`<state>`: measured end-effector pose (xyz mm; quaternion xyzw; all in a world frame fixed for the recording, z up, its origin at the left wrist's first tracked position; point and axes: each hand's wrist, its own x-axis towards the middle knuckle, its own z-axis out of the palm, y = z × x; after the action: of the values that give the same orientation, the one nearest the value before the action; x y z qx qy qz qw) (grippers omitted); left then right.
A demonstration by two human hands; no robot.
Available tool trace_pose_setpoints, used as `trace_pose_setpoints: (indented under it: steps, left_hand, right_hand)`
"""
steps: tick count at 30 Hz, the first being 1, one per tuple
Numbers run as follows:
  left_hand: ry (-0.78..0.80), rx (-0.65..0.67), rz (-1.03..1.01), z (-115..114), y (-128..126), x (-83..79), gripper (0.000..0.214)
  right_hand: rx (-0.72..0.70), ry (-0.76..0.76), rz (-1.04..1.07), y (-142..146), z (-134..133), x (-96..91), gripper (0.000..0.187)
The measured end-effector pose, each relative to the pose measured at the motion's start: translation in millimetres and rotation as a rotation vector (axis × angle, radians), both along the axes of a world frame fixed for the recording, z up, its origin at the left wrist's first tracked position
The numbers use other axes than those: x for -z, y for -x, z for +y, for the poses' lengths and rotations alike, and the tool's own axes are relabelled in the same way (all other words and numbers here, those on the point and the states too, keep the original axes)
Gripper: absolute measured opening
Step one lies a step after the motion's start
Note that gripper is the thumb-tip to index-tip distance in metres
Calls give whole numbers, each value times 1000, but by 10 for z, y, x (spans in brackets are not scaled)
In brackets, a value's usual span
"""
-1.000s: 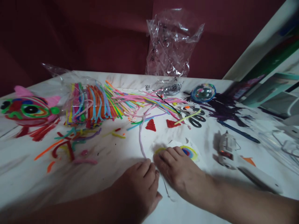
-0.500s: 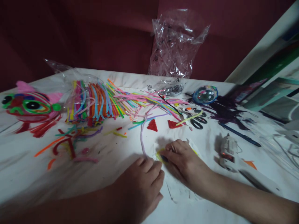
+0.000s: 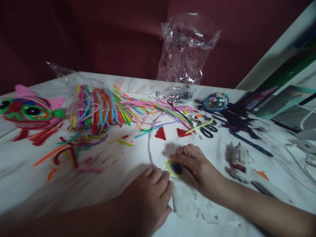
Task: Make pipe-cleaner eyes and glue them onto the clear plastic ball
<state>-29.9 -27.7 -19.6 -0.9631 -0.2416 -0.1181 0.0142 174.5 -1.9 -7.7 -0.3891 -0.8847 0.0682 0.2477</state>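
Observation:
My left hand (image 3: 153, 194) is closed near the table's front, its fingers curled round the lower end of a light purple pipe cleaner (image 3: 149, 144) that runs up and away from it. Just to the right, my right hand (image 3: 195, 168) pinches a small oval (image 3: 175, 167) with a yellow rim and a dark blue middle. A creased clear plastic sheet (image 3: 197, 205) lies beneath the right wrist. Two red triangles (image 3: 160, 133) rest beyond my hands, beside black-handled scissors (image 3: 207, 131).
A colourful animal-like face (image 3: 32, 112) stands at the left. Bundles of pipe cleaners (image 3: 103, 108) and offcuts (image 3: 69, 151) spread across the table. A glue gun (image 3: 239, 161), a dark blue pen (image 3: 251, 144), a clear dome (image 3: 216, 102) and cables (image 3: 301, 154) are at the right.
My right hand has tilted the oval, so more of its dark middle shows. More of the plastic sheet is visible under the right wrist. The left hand has hardly moved.

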Motion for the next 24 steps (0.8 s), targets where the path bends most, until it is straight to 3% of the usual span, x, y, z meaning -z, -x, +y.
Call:
trace_pose_setpoints:
  steps: [5, 7, 11, 13, 15, 19, 24]
  left_hand:
    - [-29, 1, -30, -5, 4, 3, 39]
    - [-32, 1, -48, -14, 7, 6, 36]
    - [-4, -2, -41, -25, 21, 9, 25]
    - [1, 12, -58, -9, 29, 6, 18]
    - [28, 9, -105, 23, 36, 3, 13]
    - [71, -56, -261, 95, 60, 36, 14]
    - [84, -106, -304, 128, 125, 93, 35]
  right_hand:
    - [-49, 7, -168, 18, 5, -10, 24]
    - [-34, 24, -105, -21, 20, -42, 27]
    - [103, 36, 84, -265, 81, -174, 34]
    - [172, 69, 55, -419, 100, -216, 31]
    - [154, 125, -28, -547, 103, -204, 30]
    - [48, 210, -203, -637, 111, -81, 54]
    - [69, 316, -268, -543, 161, -76, 67]
